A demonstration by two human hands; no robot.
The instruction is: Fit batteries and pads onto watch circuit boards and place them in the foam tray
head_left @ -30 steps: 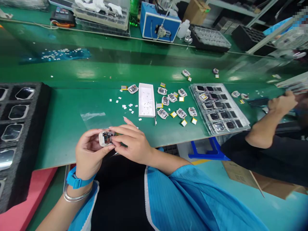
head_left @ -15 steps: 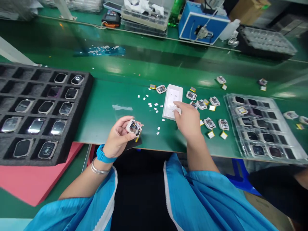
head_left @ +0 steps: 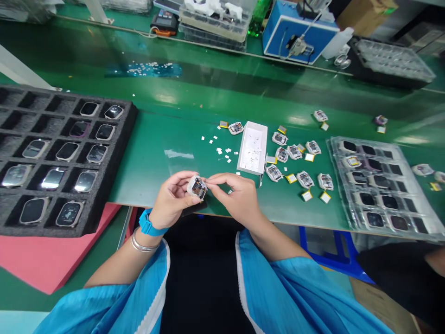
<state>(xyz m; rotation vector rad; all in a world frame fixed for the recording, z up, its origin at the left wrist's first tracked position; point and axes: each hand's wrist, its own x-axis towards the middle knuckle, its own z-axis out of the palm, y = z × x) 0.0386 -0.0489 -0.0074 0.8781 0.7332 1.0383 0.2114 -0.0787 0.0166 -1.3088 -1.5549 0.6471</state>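
Note:
My left hand (head_left: 172, 197) is closed around an opened smartwatch case (head_left: 198, 187), its pale rim tilted and its inner circuitry facing up and to the right. At the case's right edge, the thumb and forefinger of my right hand (head_left: 238, 195) pinch together; whatever is between them is too small to make out. Beyond my hands stands a shallow white box (head_left: 251, 147) with tiny parts scattered inside. Small white pieces (head_left: 227, 150) lie loose on the green table to the left of the box. Right of it are several opened watch cases (head_left: 274, 173) with yellow-edged batteries (head_left: 291, 178).
On the left a dark foam tray (head_left: 120, 174) holds watches in some compartments. A clear plastic tray (head_left: 382, 185) with watch parts lies at the right. Behind, a shelf carries a blue box-shaped device (head_left: 295, 35) and plastic containers (head_left: 213, 28). A person's dark-clothed part shows at lower right.
My right hand has left the white box and come left to the watch case, its fingers now pinched at the case's edge. My left hand still holds the case, turned slightly.

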